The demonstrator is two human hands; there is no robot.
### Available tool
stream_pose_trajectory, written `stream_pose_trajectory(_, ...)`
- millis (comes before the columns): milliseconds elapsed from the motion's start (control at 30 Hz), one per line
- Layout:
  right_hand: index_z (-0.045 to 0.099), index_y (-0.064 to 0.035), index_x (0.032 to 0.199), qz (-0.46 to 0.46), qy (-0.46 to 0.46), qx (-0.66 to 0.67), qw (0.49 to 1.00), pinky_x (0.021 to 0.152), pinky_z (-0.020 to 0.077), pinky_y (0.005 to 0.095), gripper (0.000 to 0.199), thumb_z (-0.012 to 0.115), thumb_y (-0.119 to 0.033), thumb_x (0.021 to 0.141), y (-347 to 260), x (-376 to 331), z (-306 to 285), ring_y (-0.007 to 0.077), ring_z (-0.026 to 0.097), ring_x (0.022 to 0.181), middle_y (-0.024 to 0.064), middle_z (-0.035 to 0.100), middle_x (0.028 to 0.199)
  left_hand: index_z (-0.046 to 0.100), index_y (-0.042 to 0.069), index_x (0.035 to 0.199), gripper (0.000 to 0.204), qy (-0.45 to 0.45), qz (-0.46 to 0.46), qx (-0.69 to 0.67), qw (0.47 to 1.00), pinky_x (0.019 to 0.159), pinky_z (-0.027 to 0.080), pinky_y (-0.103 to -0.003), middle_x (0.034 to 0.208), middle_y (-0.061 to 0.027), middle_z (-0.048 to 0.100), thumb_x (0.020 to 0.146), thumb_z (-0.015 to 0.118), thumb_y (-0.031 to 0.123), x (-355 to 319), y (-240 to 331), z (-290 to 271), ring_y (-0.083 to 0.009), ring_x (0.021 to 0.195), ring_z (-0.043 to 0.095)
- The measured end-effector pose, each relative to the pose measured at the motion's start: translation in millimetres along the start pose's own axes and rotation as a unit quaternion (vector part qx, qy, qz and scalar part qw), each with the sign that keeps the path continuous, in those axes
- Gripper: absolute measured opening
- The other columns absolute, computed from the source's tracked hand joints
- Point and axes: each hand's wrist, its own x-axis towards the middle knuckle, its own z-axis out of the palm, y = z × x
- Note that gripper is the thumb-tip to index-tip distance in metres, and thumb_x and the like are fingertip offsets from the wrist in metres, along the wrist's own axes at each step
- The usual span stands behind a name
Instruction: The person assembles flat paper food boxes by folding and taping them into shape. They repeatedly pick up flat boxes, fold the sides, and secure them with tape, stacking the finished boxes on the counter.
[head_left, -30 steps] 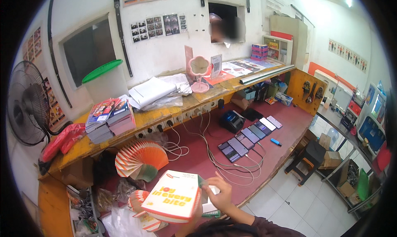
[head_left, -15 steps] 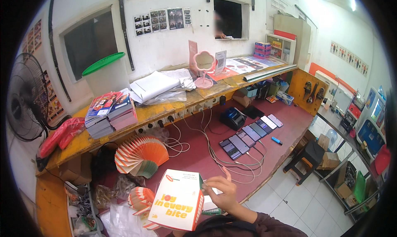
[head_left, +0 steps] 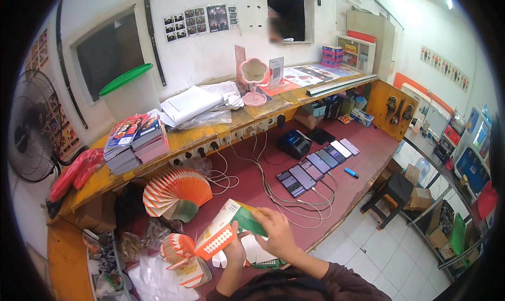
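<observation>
A flat cardboard box (head_left: 226, 227), orange and white with a green side, is tilted edge-on over the dark red counter (head_left: 363, 159). My left hand (head_left: 235, 251) grips it from below. My right hand (head_left: 276, 232) holds its green end from the right. A fanned stack of folded orange and white boxes (head_left: 176, 193) stands just left of it, and more folded ones (head_left: 181, 256) lie beneath my left hand. White and green flat pieces (head_left: 258, 256) rest under my hands.
A row of several phones (head_left: 315, 164) on cables lies at the centre right, with a black device (head_left: 294, 143) and a blue marker (head_left: 351, 172). A yellow shelf (head_left: 194, 135) carries magazine stacks (head_left: 137, 140), papers, a pink mirror (head_left: 255, 77). Fan (head_left: 29, 127) at left.
The box has turned from showing its printed face to edge-on, green side up. Both hands stayed on it and shifted slightly right.
</observation>
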Motion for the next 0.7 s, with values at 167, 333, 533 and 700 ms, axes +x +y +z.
stream_pose_trajectory(167, 0.067, -0.0066, 0.100, 0.080, 0.046, 0.150, 0.984, 0.059, 0.0500, 0.0286, 0.023, 0.065, -0.007, 0.076, 20, 1, -4, 0.0204, 0.063, 0.070, 0.0084, 0.062, 0.088, 0.058, 0.004, 0.096, 0.016, -0.127, 0.241, 0.415, 0.868, 0.062, 0.052, -0.030, 0.089, -0.0067, 0.063, 0.086, 0.063, 0.016, -8, 2, -16, -0.0185, 0.078, 0.063)
stream_pose_trajectory(333, 0.066, 0.0001, 0.094, 0.158, 0.041, 0.289, 0.943, 0.058, 0.0482, 0.0291, 0.014, 0.059, -0.007, 0.084, 24, -2, -2, 0.0218, 0.062, 0.067, 0.0141, 0.063, 0.084, 0.060, 0.004, 0.097, 0.020, -0.156, 0.414, 0.476, 0.760, 0.062, 0.052, -0.030, 0.089, -0.0086, 0.064, 0.084, 0.065, 0.018, -12, 2, -1, -0.0209, 0.073, 0.064)
stream_pose_trajectory(533, 0.065, 0.0030, 0.089, 0.155, 0.085, 0.221, 0.959, 0.058, 0.0465, 0.0299, 0.012, 0.058, -0.006, 0.085, 33, -3, -5, 0.0213, 0.061, 0.066, 0.0153, 0.063, 0.077, 0.062, 0.004, 0.099, 0.025, -0.138, 0.497, 0.462, 0.722, 0.063, 0.052, -0.031, 0.088, -0.0108, 0.065, 0.081, 0.069, 0.020, -9, -13, 11, -0.0237, 0.068, 0.064)
stream_pose_trajectory(700, 0.062, 0.0019, 0.081, 0.094, 0.182, 0.156, 0.966, 0.054, 0.0435, 0.0313, 0.008, 0.059, -0.006, 0.083, 44, 1, -19, 0.0235, 0.059, 0.062, 0.0134, 0.060, 0.072, 0.067, 0.007, 0.099, 0.037, -0.139, 0.426, 0.440, 0.778, 0.069, 0.051, -0.034, 0.099, -0.0122, 0.065, 0.070, 0.077, 0.027, -11, -21, 11, -0.0270, 0.078, 0.065)
